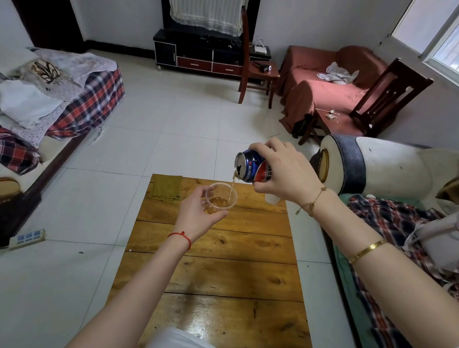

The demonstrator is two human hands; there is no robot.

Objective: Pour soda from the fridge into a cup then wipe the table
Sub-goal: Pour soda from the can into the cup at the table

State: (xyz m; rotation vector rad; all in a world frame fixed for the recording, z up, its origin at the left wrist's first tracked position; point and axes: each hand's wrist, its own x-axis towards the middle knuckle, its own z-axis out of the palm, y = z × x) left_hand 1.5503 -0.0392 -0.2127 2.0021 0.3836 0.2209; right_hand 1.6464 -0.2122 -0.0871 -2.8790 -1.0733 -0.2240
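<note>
Our right fingers (261, 149) curl round can (252, 167), tipped, thin stream falling into cup (221, 199). Our left fingers (207, 192) wrap cup, held over worktop (214, 269). Green cloth (166, 187) on far corner.

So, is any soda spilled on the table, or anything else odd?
No spill is visible on the wooden table. The stream from the soda can falls inside the clear plastic cup. The olive cloth lies unused at the far edge.

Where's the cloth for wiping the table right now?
The olive-green cloth lies flat on the wooden table's far left corner, left of the plastic cup.
</note>
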